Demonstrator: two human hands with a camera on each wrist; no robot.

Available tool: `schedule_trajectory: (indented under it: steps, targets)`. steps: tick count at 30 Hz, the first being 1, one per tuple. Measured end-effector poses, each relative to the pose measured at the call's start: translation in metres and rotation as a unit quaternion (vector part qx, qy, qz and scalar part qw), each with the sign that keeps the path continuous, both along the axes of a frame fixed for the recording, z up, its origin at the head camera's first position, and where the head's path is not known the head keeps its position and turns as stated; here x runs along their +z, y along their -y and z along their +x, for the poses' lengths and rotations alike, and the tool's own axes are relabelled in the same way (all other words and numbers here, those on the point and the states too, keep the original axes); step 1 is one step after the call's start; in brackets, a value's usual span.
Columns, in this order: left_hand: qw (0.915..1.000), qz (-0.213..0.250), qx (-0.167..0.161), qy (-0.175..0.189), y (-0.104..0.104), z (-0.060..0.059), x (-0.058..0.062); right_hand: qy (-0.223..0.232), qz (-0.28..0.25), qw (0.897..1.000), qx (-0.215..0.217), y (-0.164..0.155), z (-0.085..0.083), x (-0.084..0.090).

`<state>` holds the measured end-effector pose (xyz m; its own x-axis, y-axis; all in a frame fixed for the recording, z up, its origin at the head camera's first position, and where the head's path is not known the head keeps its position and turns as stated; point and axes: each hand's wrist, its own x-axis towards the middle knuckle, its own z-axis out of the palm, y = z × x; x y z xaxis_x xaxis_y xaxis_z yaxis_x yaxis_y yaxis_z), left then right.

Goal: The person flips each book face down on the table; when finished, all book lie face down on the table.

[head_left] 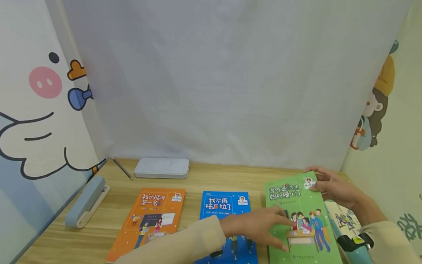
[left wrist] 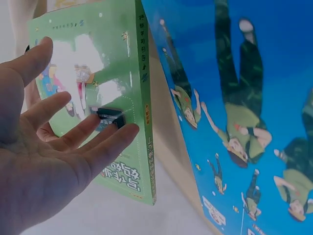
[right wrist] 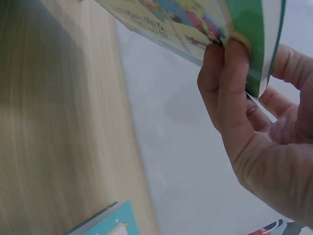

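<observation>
The right hand [head_left: 333,185] has its fingers [right wrist: 227,73] and thumb pinched on the far corner of the green book [head_left: 300,216], which lies at the right end of the bench [head_left: 217,179]. The left hand [head_left: 260,223] lies with straight, spread fingers [left wrist: 105,142] on the book's cover. Just left lies the blue book [head_left: 225,205], then the orange book [head_left: 155,216].

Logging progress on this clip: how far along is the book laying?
Orange book and blue book already lie flat in a row. In hand: right hand pinches the green book at its far corner; left hand rests open on its cover. Left: setting it flat.
</observation>
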<state>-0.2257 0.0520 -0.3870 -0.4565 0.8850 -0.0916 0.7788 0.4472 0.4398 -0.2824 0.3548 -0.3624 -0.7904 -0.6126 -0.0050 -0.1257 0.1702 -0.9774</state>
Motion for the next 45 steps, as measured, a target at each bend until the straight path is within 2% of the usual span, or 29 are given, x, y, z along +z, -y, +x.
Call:
schedule_trajectory:
  steps: [5, 11, 17, 22, 25, 29, 36, 45]
  targets:
    - [0.9985, 0.003, 0.013, -0.054, -0.004, -0.001, -0.001, -0.024, 0.018, 0.999, -0.034, -0.001, 0.003, 0.005]
    - [0.9968, 0.019, 0.024, -0.074, -0.009, -0.002, 0.003, -0.071, 0.036, 0.995, -0.067, 0.002, 0.004, 0.013]
    - [0.9920, 0.045, 0.034, -0.113, -0.015, 0.002, 0.007, -0.094, 0.057, 0.987, -0.118, 0.009, 0.009, 0.025]
    - [0.9874, 0.094, 0.042, -0.120, -0.021, 0.005, 0.007, -0.108, 0.071, 0.981, -0.146, 0.015, 0.011, 0.033]
    - [0.9799, 0.137, 0.042, -0.139, -0.025, 0.008, 0.005, -0.104, 0.075, 0.978, -0.167, 0.017, 0.013, 0.036]
    - [0.9686, 0.175, 0.059, -0.166, -0.030, 0.011, 0.003, -0.091, 0.071, 0.974, -0.194, 0.019, 0.014, 0.040]
    - [0.9646, 0.186, 0.103, -0.156, -0.037, 0.016, -0.002, -0.083, 0.057, 0.964, -0.244, 0.023, 0.016, 0.043]
    - [0.9529, 0.175, 0.148, -0.199, -0.043, 0.021, -0.009, -0.032, -0.012, 0.957, -0.288, 0.027, 0.020, 0.045]
